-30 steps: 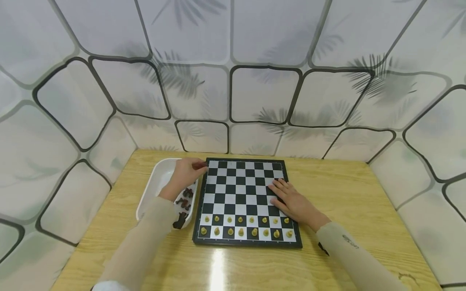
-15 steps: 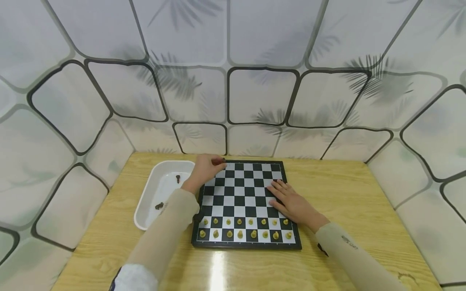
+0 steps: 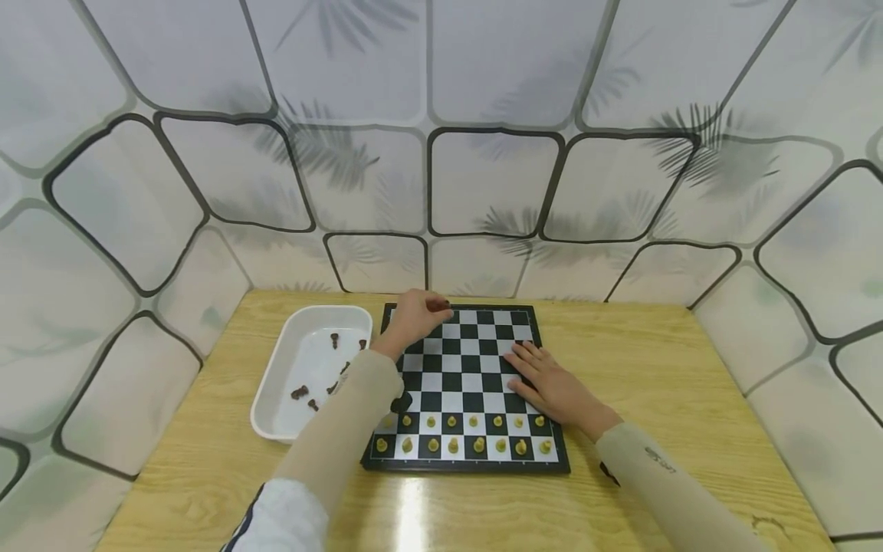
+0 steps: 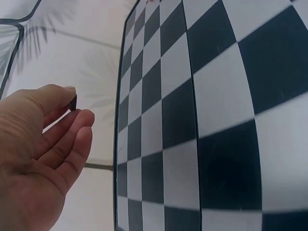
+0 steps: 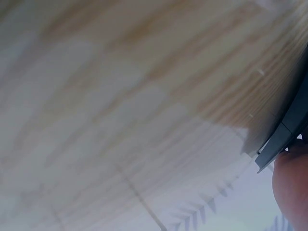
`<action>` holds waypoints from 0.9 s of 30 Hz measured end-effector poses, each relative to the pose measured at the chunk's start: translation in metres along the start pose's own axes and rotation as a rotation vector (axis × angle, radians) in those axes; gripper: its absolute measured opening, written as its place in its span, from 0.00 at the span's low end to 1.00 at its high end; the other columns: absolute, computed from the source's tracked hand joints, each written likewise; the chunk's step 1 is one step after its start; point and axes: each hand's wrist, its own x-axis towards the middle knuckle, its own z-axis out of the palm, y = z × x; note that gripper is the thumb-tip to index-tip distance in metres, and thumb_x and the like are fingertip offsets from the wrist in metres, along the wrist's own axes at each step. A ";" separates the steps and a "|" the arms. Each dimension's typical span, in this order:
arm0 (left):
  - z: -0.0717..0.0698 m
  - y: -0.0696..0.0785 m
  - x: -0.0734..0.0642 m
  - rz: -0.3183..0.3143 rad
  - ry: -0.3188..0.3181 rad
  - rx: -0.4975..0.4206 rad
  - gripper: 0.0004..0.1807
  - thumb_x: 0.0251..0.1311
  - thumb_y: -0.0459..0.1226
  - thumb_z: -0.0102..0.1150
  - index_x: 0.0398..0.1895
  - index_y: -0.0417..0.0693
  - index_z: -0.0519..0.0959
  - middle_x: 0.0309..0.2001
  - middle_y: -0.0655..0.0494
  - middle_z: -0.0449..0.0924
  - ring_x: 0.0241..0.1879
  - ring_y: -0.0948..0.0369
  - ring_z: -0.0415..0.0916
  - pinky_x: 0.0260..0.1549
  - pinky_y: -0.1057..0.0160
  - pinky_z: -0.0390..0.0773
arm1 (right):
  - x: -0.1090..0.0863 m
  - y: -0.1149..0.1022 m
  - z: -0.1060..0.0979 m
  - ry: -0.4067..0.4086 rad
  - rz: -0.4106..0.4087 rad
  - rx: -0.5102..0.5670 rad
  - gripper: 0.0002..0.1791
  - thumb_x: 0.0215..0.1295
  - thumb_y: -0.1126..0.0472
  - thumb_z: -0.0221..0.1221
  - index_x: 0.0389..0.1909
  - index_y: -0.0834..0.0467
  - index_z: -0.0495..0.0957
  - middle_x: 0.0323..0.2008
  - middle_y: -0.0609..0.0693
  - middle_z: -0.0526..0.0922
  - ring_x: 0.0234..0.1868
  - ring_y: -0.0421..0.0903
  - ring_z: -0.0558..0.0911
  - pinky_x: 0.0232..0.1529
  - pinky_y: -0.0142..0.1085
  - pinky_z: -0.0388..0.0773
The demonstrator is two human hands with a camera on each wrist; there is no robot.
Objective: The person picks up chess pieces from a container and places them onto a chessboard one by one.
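Observation:
Over the far left part of the chessboard (image 3: 451,360), my left hand (image 3: 416,316) pinches a small dark chess piece (image 4: 73,103) between thumb and fingertips. The left wrist view shows that piece only as a dark sliver, so its type cannot be told. My right hand (image 3: 552,383) rests flat with spread fingers on the board's right edge. Two rows of yellow chess pieces (image 3: 479,444) stand on the near side of the board. Left of it, a white tray (image 3: 269,414) holds several dark brown chess pieces (image 3: 300,392), partly hidden by my left forearm.
The board lies on a wooden table (image 3: 635,360) against a patterned wall (image 3: 497,184). Table surface shows to the right of the board and along its near side. The tray stands close to the board's left edge.
My left hand has moved from beside the tray rightward across the board's far edge, carrying the dark chess piece. More of the tray now shows. My right hand has stayed put.

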 end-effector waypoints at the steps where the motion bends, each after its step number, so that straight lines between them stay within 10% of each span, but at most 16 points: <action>1: 0.002 0.000 0.002 -0.003 -0.002 -0.005 0.16 0.70 0.39 0.68 0.56 0.40 0.87 0.51 0.45 0.89 0.50 0.50 0.85 0.51 0.53 0.85 | 0.000 0.000 0.000 -0.001 0.001 0.003 0.34 0.81 0.46 0.53 0.80 0.58 0.64 0.81 0.60 0.63 0.83 0.63 0.58 0.80 0.60 0.57; 27: 0.053 -0.009 0.033 -0.070 0.066 -0.057 0.09 0.66 0.35 0.71 0.45 0.41 0.90 0.46 0.44 0.91 0.50 0.49 0.86 0.50 0.53 0.85 | 0.000 0.002 0.003 -0.009 0.008 0.014 0.34 0.82 0.45 0.52 0.80 0.57 0.63 0.81 0.59 0.62 0.83 0.62 0.57 0.81 0.60 0.55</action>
